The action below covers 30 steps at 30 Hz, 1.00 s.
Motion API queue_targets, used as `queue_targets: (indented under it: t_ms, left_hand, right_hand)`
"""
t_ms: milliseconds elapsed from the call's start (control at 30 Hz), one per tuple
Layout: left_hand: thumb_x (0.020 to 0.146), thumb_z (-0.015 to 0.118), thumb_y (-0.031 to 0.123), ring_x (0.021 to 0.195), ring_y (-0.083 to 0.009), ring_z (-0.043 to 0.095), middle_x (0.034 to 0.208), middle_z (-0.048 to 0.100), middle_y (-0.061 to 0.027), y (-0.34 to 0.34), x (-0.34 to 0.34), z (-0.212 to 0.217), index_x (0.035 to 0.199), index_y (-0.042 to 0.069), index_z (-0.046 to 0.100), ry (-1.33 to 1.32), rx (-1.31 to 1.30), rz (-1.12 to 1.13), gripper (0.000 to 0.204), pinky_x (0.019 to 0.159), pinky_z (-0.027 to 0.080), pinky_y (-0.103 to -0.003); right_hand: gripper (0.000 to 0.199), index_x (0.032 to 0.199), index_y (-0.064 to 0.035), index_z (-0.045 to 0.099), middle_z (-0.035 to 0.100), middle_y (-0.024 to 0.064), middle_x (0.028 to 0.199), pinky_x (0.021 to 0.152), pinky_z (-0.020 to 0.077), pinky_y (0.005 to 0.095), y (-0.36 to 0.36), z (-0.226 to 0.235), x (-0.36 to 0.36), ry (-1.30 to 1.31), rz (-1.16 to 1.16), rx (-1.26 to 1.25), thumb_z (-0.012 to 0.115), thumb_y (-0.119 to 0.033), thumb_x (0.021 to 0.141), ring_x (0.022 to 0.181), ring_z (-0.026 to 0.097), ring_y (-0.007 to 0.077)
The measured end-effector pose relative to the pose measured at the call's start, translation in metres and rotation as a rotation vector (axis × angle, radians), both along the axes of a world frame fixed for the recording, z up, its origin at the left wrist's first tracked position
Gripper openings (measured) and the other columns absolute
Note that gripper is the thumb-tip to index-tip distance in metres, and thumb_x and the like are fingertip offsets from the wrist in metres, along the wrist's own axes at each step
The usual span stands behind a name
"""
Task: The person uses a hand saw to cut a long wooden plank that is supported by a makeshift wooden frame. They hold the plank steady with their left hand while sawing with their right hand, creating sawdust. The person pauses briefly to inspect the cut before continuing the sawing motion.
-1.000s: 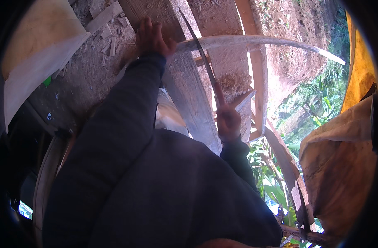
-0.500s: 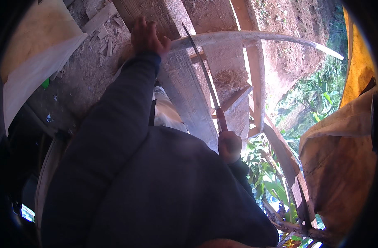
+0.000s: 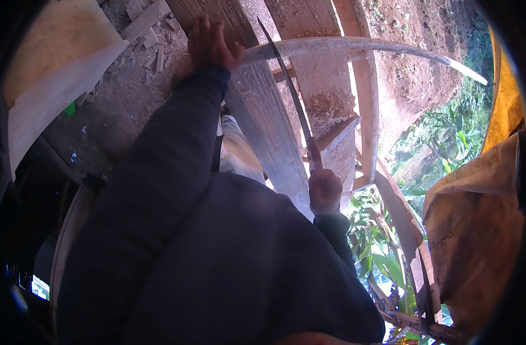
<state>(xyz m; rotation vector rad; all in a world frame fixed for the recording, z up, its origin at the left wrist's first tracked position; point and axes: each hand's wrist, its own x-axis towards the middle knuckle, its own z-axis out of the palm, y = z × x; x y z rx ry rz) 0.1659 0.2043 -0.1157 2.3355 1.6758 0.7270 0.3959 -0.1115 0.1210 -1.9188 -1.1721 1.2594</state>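
Note:
My left hand point(image 3: 213, 47) bears down on a long, thin wooden pole point(image 3: 346, 43), its fingers spread over the wood and the thumb out to the right. The pole lies across the planks and seems bowed by the lens; its far right end is pale. In my right hand point(image 3: 325, 191) is a handsaw point(image 3: 297, 103), gripped by its reddish-brown handle. The narrow dark blade points away from me and crosses the pole just right of my left hand. How deep the teeth sit in the wood cannot be made out.
A thick plank point(image 3: 266, 132) runs under the pole, beside other boards with gaps and sawdust point(image 3: 326, 106). Wood offcuts point(image 3: 150, 37) litter the ground at upper left. A pale sheet point(image 3: 58, 63) stands left; brown cloth point(image 3: 475, 218) hangs right. Plants point(image 3: 441, 135) grow beyond.
The saw and my right hand have slid a little farther away from me across the pole. The left hand keeps its place on the pole; the whole view has shifted slightly.

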Motion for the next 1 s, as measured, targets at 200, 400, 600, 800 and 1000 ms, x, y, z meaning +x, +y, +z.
queue_targets:
  t_ms: [200, 400, 600, 800, 1000]
  left_hand:
    - [0.076, 0.070, 0.034, 0.149, -0.0477, 0.040, 0.156, 0.045, -0.0301, 0.005, 0.005, -0.001, 0.132, 0.006, 0.061, 0.034, -0.013, -0.014, 0.064, 0.119, 0.035, -0.062]
    - [0.079, 0.069, 0.035, 0.149, -0.0464, 0.040, 0.155, 0.046, -0.0282, -0.004, 0.003, 0.001, 0.132, 0.007, 0.061, 0.063, -0.085, 0.015, 0.061, 0.119, 0.035, -0.062]
    - [0.077, 0.070, 0.033, 0.147, -0.0472, 0.042, 0.154, 0.047, -0.0283, 0.001, 0.001, 0.003, 0.131, 0.007, 0.061, 0.042, -0.011, 0.004, 0.060, 0.117, 0.037, -0.062]
    - [0.076, 0.070, 0.032, 0.144, -0.0482, 0.046, 0.151, 0.050, -0.0296, 0.007, 0.003, 0.002, 0.128, 0.007, 0.062, 0.018, 0.029, -0.012, 0.058, 0.115, 0.041, -0.061]
    - [0.076, 0.070, 0.033, 0.143, -0.0483, 0.046, 0.152, 0.049, -0.0297, 0.003, 0.005, -0.004, 0.127, 0.006, 0.063, 0.069, 0.014, -0.020, 0.058, 0.115, 0.041, -0.060]
  right_hand:
    - [0.021, 0.099, -0.0023, 0.059, 0.064, 0.0056, 0.097, 0.071, 0.0429, 0.0227, 0.080, -0.067, -0.019, 0.169, -0.131, 0.103, 0.049, 0.015, 0.091, 0.080, 0.055, 0.0054]
    - [0.023, 0.103, -0.0020, 0.063, 0.065, 0.0066, 0.090, 0.071, 0.0473, 0.0259, 0.126, -0.105, -0.042, 0.194, -0.193, 0.129, 0.053, 0.013, 0.090, 0.080, 0.059, 0.0094]
    - [0.016, 0.098, -0.0046, 0.060, 0.070, 0.0161, 0.111, 0.065, 0.0395, 0.0221, -0.006, -0.007, -0.008, 0.114, -0.074, 0.088, 0.054, 0.010, 0.094, 0.069, 0.048, 0.0055]
    - [0.019, 0.102, -0.0014, 0.062, 0.061, 0.0021, 0.091, 0.077, 0.0462, 0.0243, 0.086, -0.033, -0.013, 0.188, -0.097, 0.057, 0.050, 0.011, 0.094, 0.085, 0.058, 0.0095]
    - [0.017, 0.102, -0.0039, 0.065, 0.066, 0.0069, 0.084, 0.069, 0.0497, 0.0312, 0.170, -0.091, -0.039, 0.174, -0.236, 0.114, 0.057, 0.009, 0.093, 0.074, 0.058, 0.0096]
